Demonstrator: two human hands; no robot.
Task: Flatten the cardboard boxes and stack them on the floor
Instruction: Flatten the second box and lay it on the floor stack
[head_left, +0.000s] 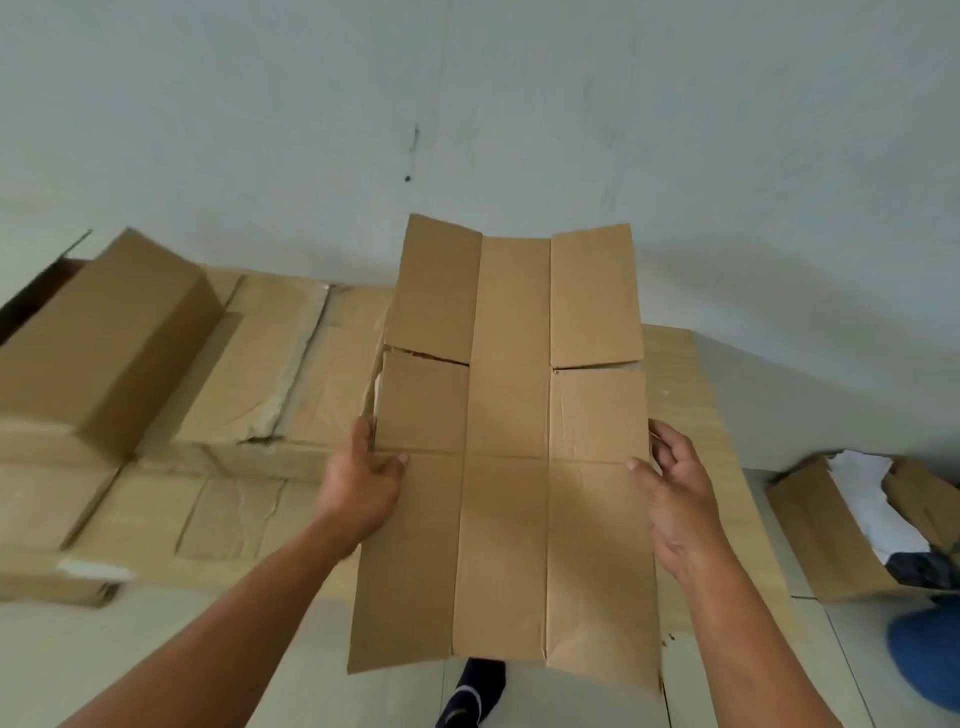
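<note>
Above cardboard pile (249, 374) on floor (156, 649): flattened box (509, 519), mid-air, flaps spread. Clamped at left edge by L grip (363, 473), thumb on top; at right edge by R grip (675, 499), fingers curled behind. Unflattened box (104, 338) atop pile, far left.

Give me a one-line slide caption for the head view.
Left hand and right hand grip a flattened cardboard box above piled cardboard.

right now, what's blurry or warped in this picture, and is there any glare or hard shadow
Head view: the far-left box is smeared by motion blur, while the flattened box held in the middle is fairly sharp. Head view: wide-angle bending shows toward the frame edges. Head view: light is soft and even, with no glare and only a faint shadow on the wall.
</note>
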